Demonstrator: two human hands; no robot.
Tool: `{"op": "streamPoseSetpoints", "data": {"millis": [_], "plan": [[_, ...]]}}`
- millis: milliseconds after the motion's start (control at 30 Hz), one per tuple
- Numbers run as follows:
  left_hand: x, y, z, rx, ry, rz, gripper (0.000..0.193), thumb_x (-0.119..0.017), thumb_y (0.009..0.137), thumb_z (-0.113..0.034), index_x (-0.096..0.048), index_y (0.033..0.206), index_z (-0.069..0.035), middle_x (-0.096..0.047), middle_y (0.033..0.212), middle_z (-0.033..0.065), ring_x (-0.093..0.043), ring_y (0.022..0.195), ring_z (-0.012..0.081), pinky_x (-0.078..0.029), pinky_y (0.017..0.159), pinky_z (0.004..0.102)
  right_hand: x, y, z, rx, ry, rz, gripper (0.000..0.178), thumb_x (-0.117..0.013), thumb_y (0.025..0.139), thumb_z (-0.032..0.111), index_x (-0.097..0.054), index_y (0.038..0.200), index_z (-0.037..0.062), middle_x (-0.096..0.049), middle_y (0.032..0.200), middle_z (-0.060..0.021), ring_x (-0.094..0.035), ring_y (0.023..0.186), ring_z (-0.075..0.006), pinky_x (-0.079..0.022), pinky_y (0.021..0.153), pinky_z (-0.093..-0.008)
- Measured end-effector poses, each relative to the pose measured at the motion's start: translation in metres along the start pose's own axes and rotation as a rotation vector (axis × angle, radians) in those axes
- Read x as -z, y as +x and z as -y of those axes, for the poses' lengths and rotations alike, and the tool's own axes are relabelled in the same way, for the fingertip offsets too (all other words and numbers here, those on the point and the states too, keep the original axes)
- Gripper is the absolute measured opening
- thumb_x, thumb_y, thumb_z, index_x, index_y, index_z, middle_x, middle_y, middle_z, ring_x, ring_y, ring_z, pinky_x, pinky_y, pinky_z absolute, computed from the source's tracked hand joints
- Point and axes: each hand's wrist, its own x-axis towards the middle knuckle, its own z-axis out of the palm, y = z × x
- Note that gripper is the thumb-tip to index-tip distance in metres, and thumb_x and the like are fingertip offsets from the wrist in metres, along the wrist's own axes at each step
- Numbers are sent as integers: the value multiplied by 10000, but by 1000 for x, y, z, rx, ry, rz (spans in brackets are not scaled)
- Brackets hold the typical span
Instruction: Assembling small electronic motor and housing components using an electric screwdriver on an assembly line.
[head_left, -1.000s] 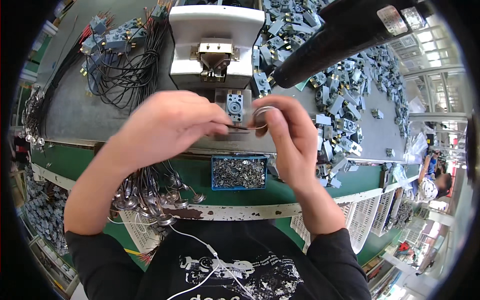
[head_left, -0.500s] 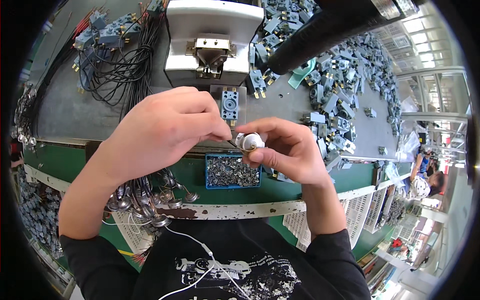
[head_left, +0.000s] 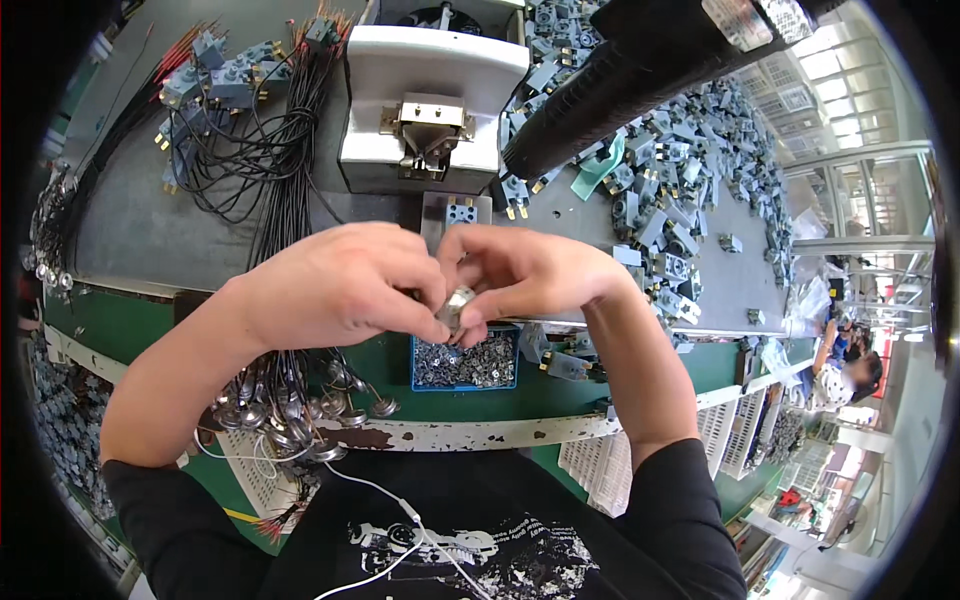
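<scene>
Both hands meet above the front edge of the workbench. My right hand (head_left: 535, 275) is closed, pinching a small round silver metal part (head_left: 455, 307) between thumb and fingers. My left hand (head_left: 350, 285) comes in from the other side, its thumb and fingers closed against the same part. The fingers cover much of it. Just beyond them, a grey switch block (head_left: 461, 212) with round holes lies on a metal plate below the bench press (head_left: 430, 120); my right hand hides its near part. Under my hands sits a blue tray (head_left: 413, 386) of small metal pieces.
Many grey switch blocks (head_left: 680, 210) are heaped on the right, beside a thick black tube (head_left: 600, 105). A bundle of black wires (head_left: 285, 150) lies left, silver round ends (head_left: 285, 415) hanging over the edge. White baskets (head_left: 600, 470) stand below; another person (head_left: 835, 385) is far right.
The silver part, held in my right hand, has moved left and slightly nearer. My left fingers, earlier at a thin dark strand beside it, now press against the part. The view has shifted slightly.
</scene>
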Motion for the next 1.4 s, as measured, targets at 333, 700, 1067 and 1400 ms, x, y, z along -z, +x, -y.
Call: {"op": "streamPoseSetpoints", "data": {"millis": [333, 700, 1067, 1400], "plan": [[-5, 16, -15, 384, 93, -263, 239, -830, 767, -26, -733, 984, -24, -703, 875, 102, -685, 793, 295, -555, 709, 382, -45, -44, 19, 404, -410, -875, 101, -639, 981, -33, -583, 1064, -25, -719, 940, -121, -702, 783, -153, -579, 707, -275], [-20, 21, 7, 475, 368, -131, 163, -781, 858, -183, -753, 982, -81, -663, 809, 72, -662, 780, 292, -538, 703, 411, -36, -7, 102, 1436, -280, -1548, 445, -607, 1016, 111, -444, 1398, -49, -671, 1135, -270, -706, 861, -258, -583, 745, -383], [-19, 15, 10, 527, 313, -107, 187, -761, 883, -235, -717, 1013, -108, -676, 852, 55, -685, 813, 297, -550, 698, 421, -34, 14, 107, 1070, -377, -1196, 281, -796, 889, 44, -611, 1096, -3, -700, 856, -63, -647, 647, -114, -521, 572, -269], [-21, 14, 9, 547, 307, -91, 168, -710, 923, -257, -711, 1024, -123, -673, 883, 52, -696, 886, 289, -558, 772, 434, 1, 96, 110, 1731, -537, -875, 642, -779, 858, -57, -413, 1378, 27, -664, 967, -91, -674, 736, -148, -573, 625, -280]]}}
